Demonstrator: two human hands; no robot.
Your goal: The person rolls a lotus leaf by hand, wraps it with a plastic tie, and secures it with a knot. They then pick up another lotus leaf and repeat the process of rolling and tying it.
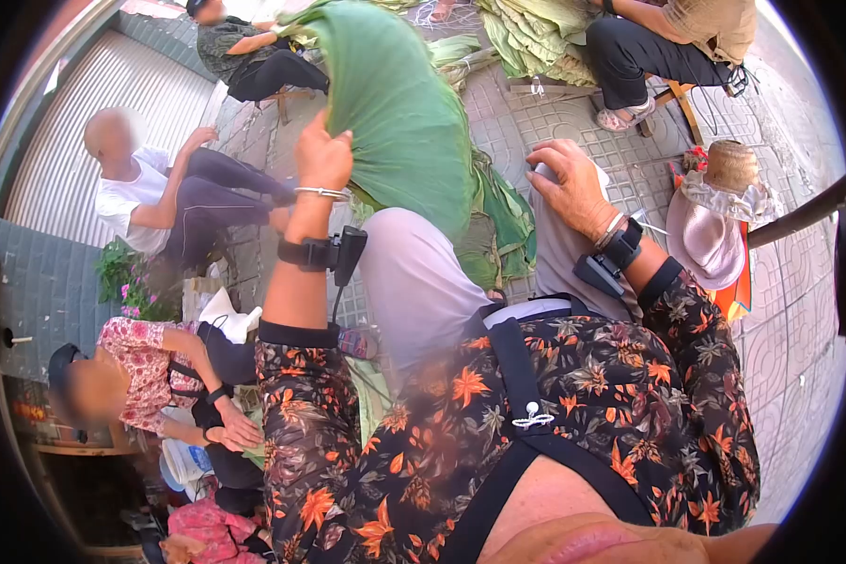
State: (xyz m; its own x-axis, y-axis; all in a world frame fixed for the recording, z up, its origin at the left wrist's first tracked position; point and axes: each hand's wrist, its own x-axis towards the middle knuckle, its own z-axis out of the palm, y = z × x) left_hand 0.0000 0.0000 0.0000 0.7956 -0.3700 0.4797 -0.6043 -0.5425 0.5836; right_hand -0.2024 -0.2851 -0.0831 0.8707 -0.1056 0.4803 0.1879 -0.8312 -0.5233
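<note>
My left hand (324, 158) is closed on the edge of a large green lotus leaf (399, 113) and holds it up. The leaf hangs in folds, with veins fanning out across it. My right hand (573, 191) is over my right knee, its fingers loosely bent and apart from the thumb, with nothing visible in it. More green leaves (500, 221) hang or lie between my knees, partly hidden behind the lifted leaf. Both wrists carry bracelets and black strapped devices.
Stacked pale green leaves (540, 38) lie ahead, beside a seated person (644, 56). Other people sit along the left, one in a white shirt (141, 193). To the right are a straw hat (731, 169), a pink hat (705, 240) and a dark pole (799, 214) above paving.
</note>
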